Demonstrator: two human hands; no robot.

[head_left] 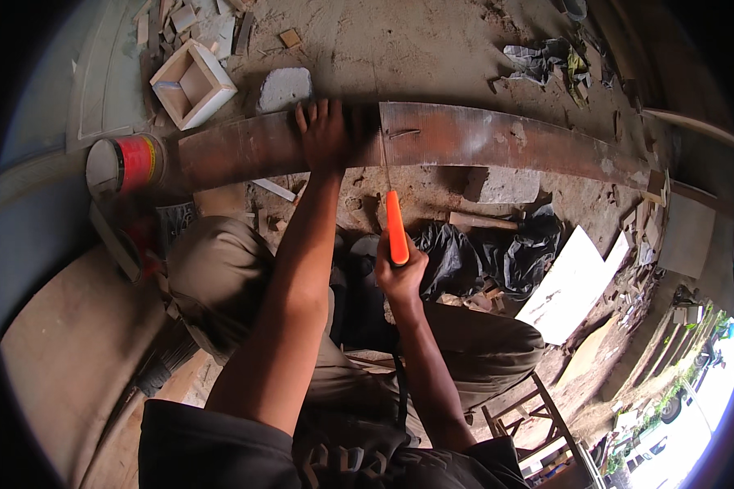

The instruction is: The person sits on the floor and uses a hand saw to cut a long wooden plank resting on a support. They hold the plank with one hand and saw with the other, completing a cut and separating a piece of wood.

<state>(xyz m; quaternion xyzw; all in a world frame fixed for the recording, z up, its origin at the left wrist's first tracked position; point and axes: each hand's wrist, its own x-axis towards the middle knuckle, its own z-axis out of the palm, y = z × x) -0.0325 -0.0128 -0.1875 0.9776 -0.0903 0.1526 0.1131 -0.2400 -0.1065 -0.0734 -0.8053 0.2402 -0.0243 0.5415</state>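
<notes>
A long reddish-brown wooden plank (481,137) lies crosswise in front of me. My left hand (326,137) rests flat on it, fingers stretched towards its far edge. Just right of that hand, the thin blade of a handsaw (396,224) crosses the plank, seen nearly edge-on. My right hand (403,273) is wrapped round the saw's orange handle on the near side of the plank. A dark shadow beside my left hand covers the plank up to the blade. How deep the blade sits in the wood, I cannot tell.
A red-and-white can (134,163) stands by the plank's left end. Beyond the plank lie an open wooden box (192,85) and a pale stone block (285,88). Another block (504,185) shows at the plank's near edge. Black plastic (514,253) and a white board (573,285) lie to the right.
</notes>
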